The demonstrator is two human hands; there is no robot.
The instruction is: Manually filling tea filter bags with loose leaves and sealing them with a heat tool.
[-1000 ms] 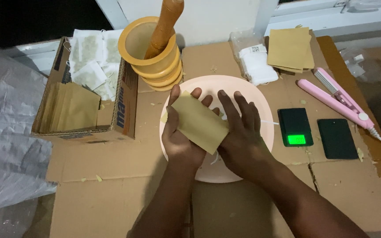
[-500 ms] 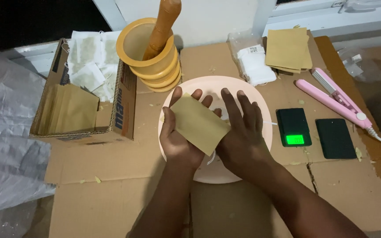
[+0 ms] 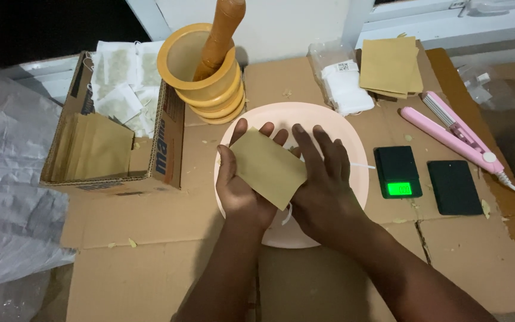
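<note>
A surface [image 3: 168,268] covered in flattened brown cardboard carries everything. At its left edge lies a crumpled sheet of clear plastic [image 3: 7,197]. Next to that stands an open cardboard box [image 3: 168,143] holding a stack of tan envelopes and several white sachets. Behind the middle sits a yellow mortar [image 3: 207,83] with an orange-brown pestle [image 3: 219,33] leaning in it. In the centre lies a round pale pink plate [image 3: 341,128].

Both hands are over the plate. The left hand [image 3: 239,188] lies palm up, open, with a tan paper envelope [image 3: 267,168] resting flat across its palm and fingers. The right hand [image 3: 329,188] lies palm down, fingers spread, just beside the envelope, touching its right edge.

To the right lie a pink flat sealing iron [image 3: 454,128], a small pile of tan envelopes [image 3: 390,65], a bag of white sachets [image 3: 344,86], a black lid [image 3: 453,186] and a small black scale [image 3: 397,172] with a lit green display.
</note>
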